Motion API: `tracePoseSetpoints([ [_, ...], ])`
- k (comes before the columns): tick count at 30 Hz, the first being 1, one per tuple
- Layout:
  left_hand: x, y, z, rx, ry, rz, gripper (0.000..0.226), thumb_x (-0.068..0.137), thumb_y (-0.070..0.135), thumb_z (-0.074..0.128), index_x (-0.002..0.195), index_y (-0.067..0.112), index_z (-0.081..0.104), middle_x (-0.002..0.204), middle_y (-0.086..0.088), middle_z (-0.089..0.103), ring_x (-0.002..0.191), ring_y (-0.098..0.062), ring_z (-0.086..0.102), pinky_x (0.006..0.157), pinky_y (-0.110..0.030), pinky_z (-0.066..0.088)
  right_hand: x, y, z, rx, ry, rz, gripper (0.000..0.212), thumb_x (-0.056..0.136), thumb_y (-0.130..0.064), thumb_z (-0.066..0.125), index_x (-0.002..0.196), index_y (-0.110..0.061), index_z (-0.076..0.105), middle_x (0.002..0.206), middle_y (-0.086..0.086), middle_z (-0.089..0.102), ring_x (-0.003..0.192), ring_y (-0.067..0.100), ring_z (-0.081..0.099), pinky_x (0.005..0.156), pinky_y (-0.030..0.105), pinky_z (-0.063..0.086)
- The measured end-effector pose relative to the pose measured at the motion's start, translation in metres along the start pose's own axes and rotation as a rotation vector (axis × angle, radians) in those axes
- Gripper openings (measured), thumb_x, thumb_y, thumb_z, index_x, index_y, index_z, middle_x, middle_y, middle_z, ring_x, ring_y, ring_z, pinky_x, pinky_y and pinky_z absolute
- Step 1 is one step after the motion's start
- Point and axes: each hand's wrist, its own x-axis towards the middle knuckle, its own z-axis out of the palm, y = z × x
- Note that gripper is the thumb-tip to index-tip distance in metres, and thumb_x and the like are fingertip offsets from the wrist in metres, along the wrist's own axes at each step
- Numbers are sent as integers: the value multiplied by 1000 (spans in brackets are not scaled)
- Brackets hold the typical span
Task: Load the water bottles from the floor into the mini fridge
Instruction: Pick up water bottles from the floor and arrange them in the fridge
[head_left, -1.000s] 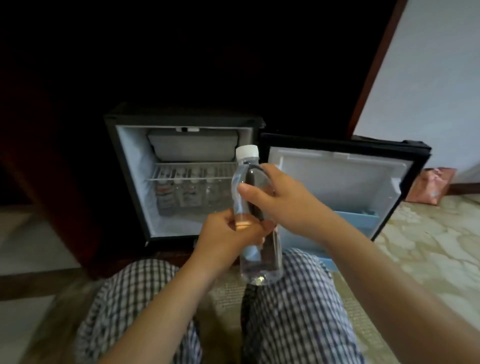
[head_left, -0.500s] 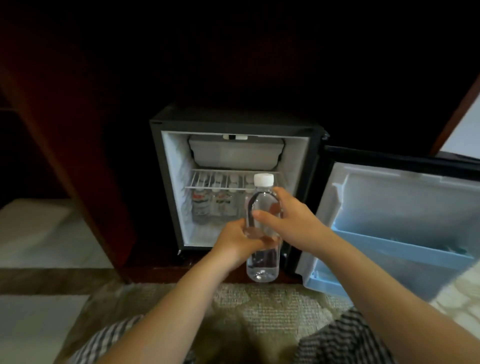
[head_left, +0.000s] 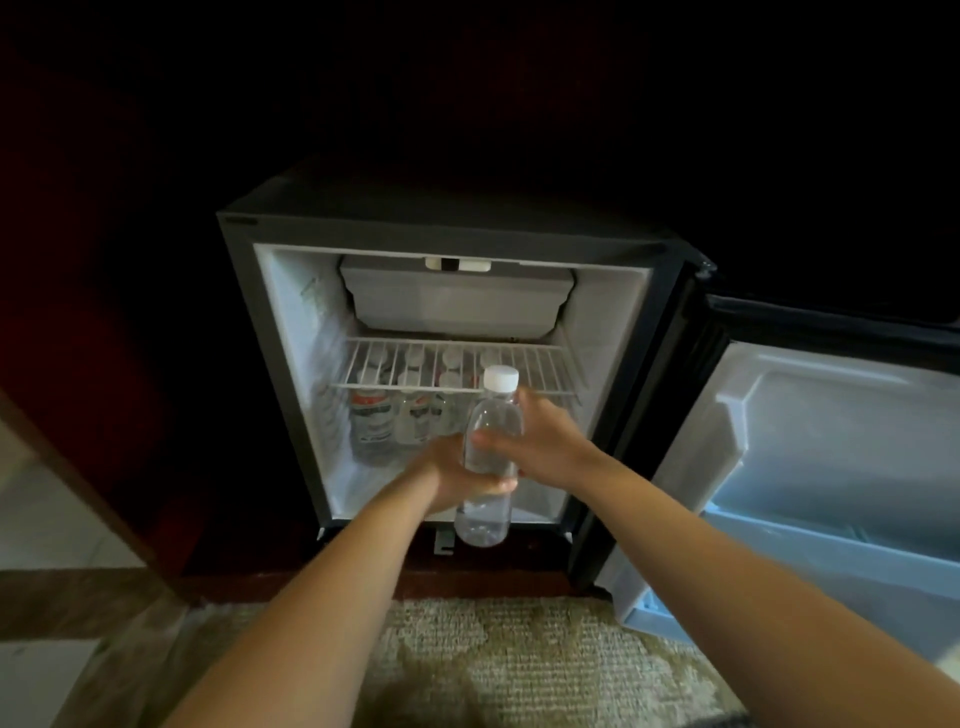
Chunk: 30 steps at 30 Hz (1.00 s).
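Standing open in a dark recess, the mini fridge (head_left: 291, 338) has its door (head_left: 831, 441) swung out to the right and a patterned carpet (head_left: 519, 665) in front of it. Inside, a freezer box (head_left: 457, 301) sits at the top, a wire shelf (head_left: 415, 364) spans the cavity below it, and stored bottles (head_left: 371, 421) stand upright under the shelf near the left wall. A clear water bottle (head_left: 496, 418) with a white cap (head_left: 500, 378) is held upright at the fridge opening, just right of the stored bottles; the left hand (head_left: 447, 473) has its fingers wrapped round the bottle's lower middle and the right hand (head_left: 550, 447) clasps the upper body, thumb across the front.
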Motion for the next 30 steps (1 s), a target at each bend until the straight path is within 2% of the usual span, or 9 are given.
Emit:
tracePoseSetpoints([
  [2, 15, -4, -2, 15, -11, -36, 52, 77, 30, 73, 125, 19, 55, 126, -1, 59, 116, -22, 56, 102, -35, 45, 11, 5, 4, 12, 7, -5, 63, 82, -41, 66, 132, -12, 39, 118, 2, 55, 103, 17, 54, 74, 24, 45],
  [4, 28, -9, -1, 74, -24, -57, 57, 78, 33, 72, 129, 17, 53, 128, -2, 57, 119, -23, 54, 103, -35, 44, 21, 11, 10, 43, 1, 6, 57, 84, -36, 65, 130, -13, 40, 113, -1, 52, 98, 13, 51, 70, 22, 39],
  [9, 53, -22, 5, 179, -86, -59, 56, 85, 32, 65, 133, 11, 48, 135, -7, 53, 123, -25, 51, 102, -29, 41, 35, 31, 30, 165, 29, 53, 54, 84, -29, 67, 130, -18, 40, 125, -1, 53, 116, 17, 51, 91, 31, 44],
  [11, 61, -29, 7, 167, -100, -58, 61, 83, 34, 68, 135, 11, 46, 136, -7, 52, 121, -26, 53, 98, -31, 45, 39, 39, 35, 162, 46, 51, 54, 84, -28, 67, 130, -18, 40, 127, 1, 54, 118, 19, 51, 88, 29, 41],
  [15, 77, -43, 12, 52, -130, -100, 63, 81, 28, 71, 134, 5, 45, 105, -2, 62, 78, -13, 63, 60, -13, 51, 46, 55, 43, 125, 53, 72, 53, 85, -26, 66, 130, -15, 40, 123, 1, 56, 112, 17, 53, 88, 29, 42],
  [19, 93, -51, 13, -6, -145, -157, 68, 85, 35, 66, 143, 15, 37, 132, -6, 58, 100, -17, 67, 86, -27, 50, 59, 68, 50, 91, 78, 107, 58, 83, -23, 68, 133, -16, 38, 129, 4, 54, 119, 22, 51, 96, 36, 44],
  [23, 106, -52, 11, -148, -165, -194, 41, 97, 25, 47, 136, 12, 46, 131, -10, 57, 87, -12, 62, 57, -11, 49, 72, 78, 59, 116, 110, 141, 58, 83, -17, 69, 132, -12, 38, 130, 6, 51, 121, 23, 49, 91, 28, 38],
  [27, 117, -51, 19, -260, -154, -293, 37, 98, 29, 39, 130, 14, 51, 127, -3, 59, 98, -16, 57, 94, -34, 42, 82, 89, 68, 151, 166, 196, 58, 82, -14, 69, 131, -12, 39, 130, 10, 52, 119, 27, 50, 92, 30, 41],
  [30, 118, -49, 23, -320, -161, -295, 37, 98, 31, 38, 129, 15, 50, 131, -3, 56, 102, -19, 57, 94, -35, 40, 88, 96, 72, 140, 186, 241, 57, 82, -14, 70, 130, -13, 40, 130, 11, 53, 121, 29, 51, 96, 35, 43],
])
